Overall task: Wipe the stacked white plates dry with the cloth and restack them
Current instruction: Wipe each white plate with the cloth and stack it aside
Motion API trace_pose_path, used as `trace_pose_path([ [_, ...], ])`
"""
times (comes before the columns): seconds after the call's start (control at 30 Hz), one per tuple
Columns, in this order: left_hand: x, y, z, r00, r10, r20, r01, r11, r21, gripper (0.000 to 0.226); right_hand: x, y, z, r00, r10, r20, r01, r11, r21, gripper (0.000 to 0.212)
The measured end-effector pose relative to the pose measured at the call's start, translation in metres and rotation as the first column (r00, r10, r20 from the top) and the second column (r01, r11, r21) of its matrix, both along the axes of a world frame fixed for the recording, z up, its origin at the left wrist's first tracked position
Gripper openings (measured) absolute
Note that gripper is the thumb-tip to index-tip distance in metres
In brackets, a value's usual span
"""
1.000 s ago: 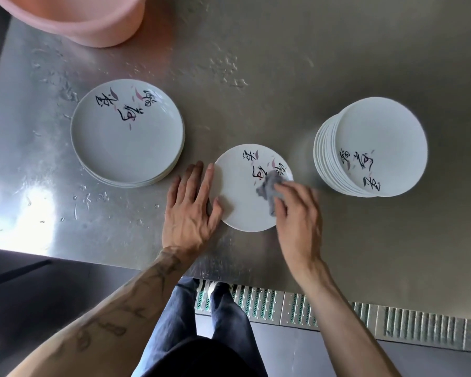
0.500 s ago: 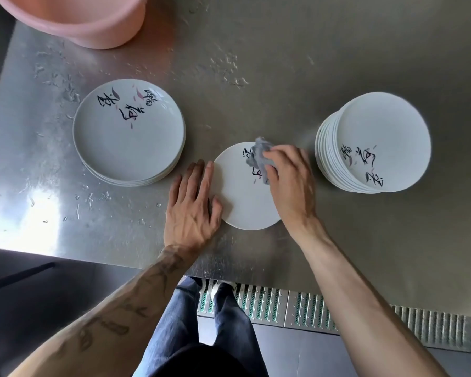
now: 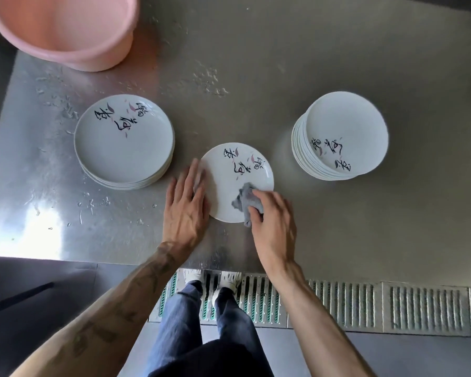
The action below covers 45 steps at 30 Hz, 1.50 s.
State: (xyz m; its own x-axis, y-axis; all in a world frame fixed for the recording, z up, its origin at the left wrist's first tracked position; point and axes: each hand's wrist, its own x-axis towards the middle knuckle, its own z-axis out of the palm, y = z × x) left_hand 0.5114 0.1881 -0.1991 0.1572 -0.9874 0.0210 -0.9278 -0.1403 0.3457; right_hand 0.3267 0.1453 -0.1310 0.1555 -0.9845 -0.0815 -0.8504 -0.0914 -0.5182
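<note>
A single white plate (image 3: 229, 183) with black and pink brushwork lies flat on the steel table between two stacks. My left hand (image 3: 185, 210) rests with straight fingers against its left rim. My right hand (image 3: 272, 221) grips a small grey cloth (image 3: 246, 201) and presses it on the plate's lower right part. A low stack of the same plates (image 3: 120, 148) sits to the left. A taller stack (image 3: 346, 131) stands to the right, leaning slightly.
A pink plastic basin (image 3: 65, 31) stands at the back left of the steel table (image 3: 256, 63). Water drops lie on the table's left and centre. The table's front edge runs just below my hands, with a floor drain grate (image 3: 365, 303) beneath.
My right hand has swept the cloth from the plate's top edge down to its lower right. The plate's brushwork is now uncovered. My left hand has stayed at the left rim.
</note>
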Motion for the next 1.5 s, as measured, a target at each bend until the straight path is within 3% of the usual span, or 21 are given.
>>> trace_pose_path([
  [0.13, 0.002, 0.000, 0.010, 0.966, -0.239, 0.098, 0.240, 0.971, 0.000, 0.053, -0.001, -0.002, 0.004, 0.998, -0.059, -0.034, 0.059, 0.998, 0.011, 0.038],
  [0.27, 0.014, 0.012, 0.009, 0.909, -0.384, 0.161, 0.378, 0.923, 0.068, 0.098, 0.007, 0.001, 0.007, 0.986, -0.167, 0.026, 0.165, 0.985, 0.055, 0.035],
  [0.5, 0.016, 0.007, 0.020, 0.817, -0.487, 0.310, 0.524, 0.850, -0.045, 0.062, -0.002, 0.003, 0.012, 0.889, -0.367, 0.275, 0.339, 0.929, 0.146, 0.030],
  [0.57, 0.017, 0.005, 0.030, 0.837, -0.482, 0.258, 0.522, 0.845, -0.115, 0.051, -0.004, 0.000, 0.016, 0.765, -0.464, 0.447, 0.411, 0.886, 0.217, 0.031],
  [0.63, 0.017, -0.002, 0.049, 0.886, -0.446, 0.129, 0.460, 0.879, -0.125, 0.046, -0.002, -0.009, 0.025, 0.594, -0.525, 0.610, 0.434, 0.847, 0.307, 0.034],
  [0.67, 0.016, -0.005, 0.060, 0.907, -0.419, 0.046, 0.421, 0.899, -0.116, 0.041, 0.000, -0.015, 0.031, 0.553, -0.519, 0.652, 0.430, 0.848, 0.311, 0.036],
  [0.8, 0.008, -0.018, 0.106, 0.923, -0.196, -0.331, 0.183, 0.981, -0.070, 0.036, 0.014, -0.039, 0.060, 0.556, -0.401, 0.728, 0.364, 0.905, 0.221, 0.038],
  [0.9, 0.006, -0.026, 0.127, 0.792, -0.036, -0.610, -0.016, 0.997, -0.080, 0.027, 0.026, -0.051, 0.078, 0.655, -0.303, 0.693, 0.284, 0.948, 0.146, 0.035],
  [0.97, 0.008, -0.028, 0.139, 0.552, 0.062, -0.831, -0.084, 0.996, 0.018, 0.030, 0.034, -0.050, 0.091, 0.797, -0.153, 0.585, 0.185, 0.983, 0.005, 0.035],
  [1.03, 0.013, -0.027, 0.147, 0.315, 0.110, -0.943, -0.082, 0.993, 0.089, 0.028, 0.045, -0.040, 0.103, 0.886, 0.046, 0.461, 0.021, 0.990, -0.139, 0.037],
  [1.1, 0.019, -0.024, 0.152, 0.180, 0.132, -0.975, -0.077, 0.990, 0.120, 0.032, 0.053, -0.031, 0.111, 0.910, 0.209, 0.358, -0.132, 0.965, -0.228, 0.037],
  [1.17, 0.022, -0.021, 0.155, 0.117, 0.158, -0.980, -0.076, 0.986, 0.150, 0.035, 0.053, -0.032, 0.118, 0.911, 0.260, 0.320, -0.181, 0.949, -0.257, 0.036],
  [1.33, 0.023, -0.022, 0.167, 0.049, 0.216, -0.975, -0.099, 0.973, 0.210, 0.039, 0.049, -0.058, 0.133, 0.914, 0.081, 0.398, -0.015, 0.986, -0.165, 0.033],
  [1.5, 0.021, -0.020, 0.174, 0.016, 0.232, -0.972, -0.150, 0.962, 0.227, 0.028, 0.062, -0.047, 0.139, 0.860, 0.435, 0.267, -0.339, 0.878, -0.339, 0.034],
])
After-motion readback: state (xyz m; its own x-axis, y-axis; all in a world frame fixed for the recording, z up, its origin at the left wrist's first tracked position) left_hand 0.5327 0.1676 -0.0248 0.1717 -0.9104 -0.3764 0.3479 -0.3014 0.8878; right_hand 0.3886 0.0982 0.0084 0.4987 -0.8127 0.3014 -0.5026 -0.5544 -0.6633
